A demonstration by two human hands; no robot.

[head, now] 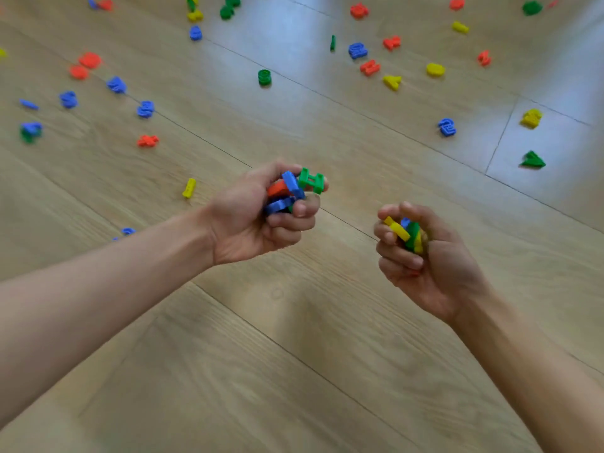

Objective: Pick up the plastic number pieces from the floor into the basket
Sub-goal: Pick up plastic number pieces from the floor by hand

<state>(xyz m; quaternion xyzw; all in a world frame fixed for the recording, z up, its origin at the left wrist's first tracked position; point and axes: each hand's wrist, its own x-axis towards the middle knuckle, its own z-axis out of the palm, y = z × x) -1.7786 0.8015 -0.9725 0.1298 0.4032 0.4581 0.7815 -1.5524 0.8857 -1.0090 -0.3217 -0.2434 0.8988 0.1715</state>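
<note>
Your left hand (251, 217) gripped red, blue and green plastic number pieces (292, 188), fingers (291, 220) curled tight. Your right hand (428, 263) cupped yellow and green pieces (410, 235), likely saving trips. Other pieces (446, 127) lay scattered on the far wooden floor (294, 354).

Bright daylight, glare on floor (327, 34) top right — motion-blurred edges

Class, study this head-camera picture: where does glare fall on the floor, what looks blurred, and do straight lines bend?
Head view: pale glare washes the wooden floor at upper centre and upper right; the blue-and-green pair near the left edge is smeared; the left hand and right hand, gripping number pieces, look slightly soft; plank seams bow slightly, a wide-angle effect.
</note>
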